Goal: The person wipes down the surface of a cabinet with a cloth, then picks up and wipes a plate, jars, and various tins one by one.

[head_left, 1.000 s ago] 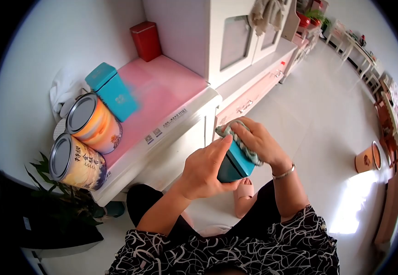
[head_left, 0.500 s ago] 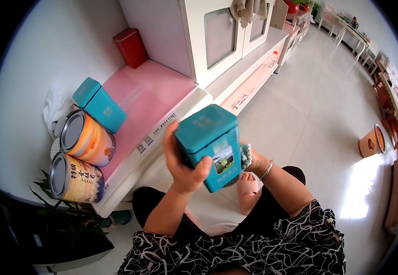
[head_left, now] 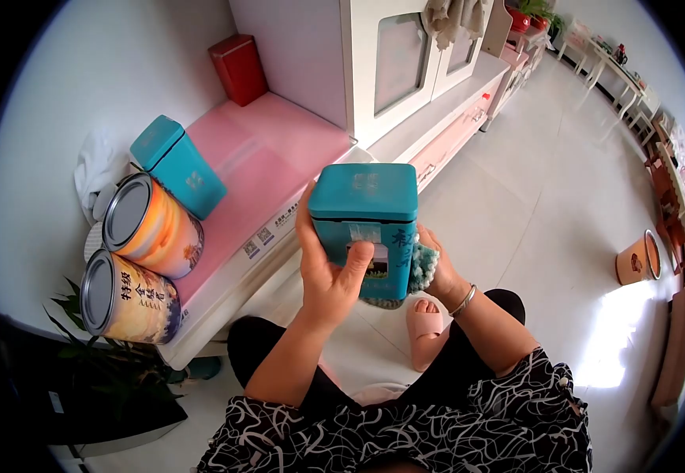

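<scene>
A teal tea tin (head_left: 364, 193) with a hinged-looking lid, closed, is held up before me over my lap. My left hand (head_left: 326, 288) wraps its left side, the thumb lying across the picture on the front. A fluffy green cloth (head_left: 424, 266) is pressed to the tin's right side and shows beneath its base too. Behind that cloth is my right hand (head_left: 445, 276), its fingers mostly hidden, curled round the cloth. A silver bangle circles the right wrist.
On the pink-topped cabinet (head_left: 299, 130) at left stand another teal tin (head_left: 192, 177), an orange can (head_left: 161, 229), a can with dark lettering (head_left: 141, 303) and a red tin (head_left: 240, 71). A white cabinet (head_left: 397, 63) stands ahead. A brown bin (head_left: 634, 264) is on the floor at right.
The tin has turned more upright, its front and right side now facing me. The green cloth and right hand have shifted slightly along its right side.
</scene>
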`<move>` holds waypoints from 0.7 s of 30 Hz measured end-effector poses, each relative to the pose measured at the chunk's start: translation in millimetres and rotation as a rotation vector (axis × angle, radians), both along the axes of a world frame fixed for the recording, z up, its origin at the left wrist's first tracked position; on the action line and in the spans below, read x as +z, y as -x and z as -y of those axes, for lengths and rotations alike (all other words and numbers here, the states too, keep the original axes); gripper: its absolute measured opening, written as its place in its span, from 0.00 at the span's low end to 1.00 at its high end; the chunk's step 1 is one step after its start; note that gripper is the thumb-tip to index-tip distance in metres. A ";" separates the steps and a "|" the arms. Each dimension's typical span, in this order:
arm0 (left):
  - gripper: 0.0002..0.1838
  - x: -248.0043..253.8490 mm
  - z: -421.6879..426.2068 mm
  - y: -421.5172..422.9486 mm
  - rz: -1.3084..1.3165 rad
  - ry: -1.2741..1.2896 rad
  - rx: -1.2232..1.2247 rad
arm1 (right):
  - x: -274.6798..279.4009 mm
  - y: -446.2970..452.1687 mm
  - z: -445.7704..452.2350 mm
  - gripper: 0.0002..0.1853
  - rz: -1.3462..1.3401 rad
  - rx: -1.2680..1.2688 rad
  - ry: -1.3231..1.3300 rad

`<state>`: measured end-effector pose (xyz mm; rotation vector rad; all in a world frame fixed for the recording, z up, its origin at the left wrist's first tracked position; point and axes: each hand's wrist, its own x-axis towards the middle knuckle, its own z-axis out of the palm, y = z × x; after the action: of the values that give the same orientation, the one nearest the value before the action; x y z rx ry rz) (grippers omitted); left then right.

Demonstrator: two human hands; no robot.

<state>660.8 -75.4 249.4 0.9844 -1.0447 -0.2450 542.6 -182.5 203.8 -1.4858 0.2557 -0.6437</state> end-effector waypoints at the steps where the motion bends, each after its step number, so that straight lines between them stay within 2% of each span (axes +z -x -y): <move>1: 0.40 -4.0 0.4 -0.8 0.000 0.000 0.000 | -4.2 1.7 3.7 0.24 0.019 0.014 -0.088; 3: 0.42 -11.5 -0.2 -0.2 0.107 0.036 -0.032 | -12.6 5.0 11.2 0.22 0.060 0.034 -0.266; 5: 0.45 -12.8 0.6 3.2 0.040 0.039 -0.078 | -14.2 11.0 17.8 0.22 -0.291 -0.011 0.461; 7: 0.46 -14.5 1.8 1.6 0.006 0.011 -0.124 | -9.9 11.4 21.3 0.24 -0.260 0.085 0.414; 8: 0.46 -16.1 1.4 0.0 0.007 0.011 -0.127 | -16.2 12.4 25.1 0.24 -0.271 0.169 0.279; 9: 0.45 -18.9 0.3 -2.2 -0.099 -0.034 -0.215 | -19.5 13.4 27.1 0.24 -0.279 0.251 0.144; 10: 0.45 -21.9 0.0 -3.0 -0.206 -0.079 -0.302 | -19.1 14.8 25.6 0.24 -0.165 0.260 0.033; 11: 0.45 -25.5 0.6 -1.3 -0.204 -0.080 -0.303 | -19.2 16.4 24.7 0.23 -0.125 0.325 -0.173; 13: 0.44 -32.8 1.9 3.4 -0.339 -0.110 -0.388 | -18.9 18.0 21.7 0.23 -0.129 0.315 -0.405; 14: 0.35 -33.9 3.0 4.1 -0.278 -0.041 -0.407 | -18.6 17.9 19.8 0.23 -0.126 0.314 -0.407; 15: 0.35 -35.2 5.8 4.8 -0.277 -0.043 -0.408 | -17.7 17.0 17.8 0.22 -0.111 0.284 -0.372; 16: 0.30 -36.2 10.1 5.7 -0.170 -0.056 -0.174 | -16.3 15.5 15.6 0.21 -0.096 0.254 -0.335; 17: 0.26 -36.5 13.5 7.1 -0.062 -0.068 0.058 | -14.4 13.4 12.4 0.18 -0.216 0.149 0.150; 18: 0.21 -28.5 13.2 10.9 -0.021 -0.094 0.123 | -21.6 9.9 10.9 0.19 -0.140 0.141 -0.271; 19: 0.21 -28.6 12.2 9.9 -0.019 -0.094 0.121 | -25.3 6.1 9.4 0.20 -0.059 0.128 -0.690; 20: 0.24 -29.0 10.2 7.6 0.102 -0.108 0.087 | -25.0 6.1 8.6 0.20 -0.057 0.125 -0.689; 21: 0.27 -29.2 9.2 5.7 0.223 -0.121 0.055 | -15.0 5.7 5.4 0.18 -0.085 0.049 -0.443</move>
<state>655.0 -84.7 220.2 1.1674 -1.2144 -0.1565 536.9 -187.8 188.8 -1.0895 0.3993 -0.4485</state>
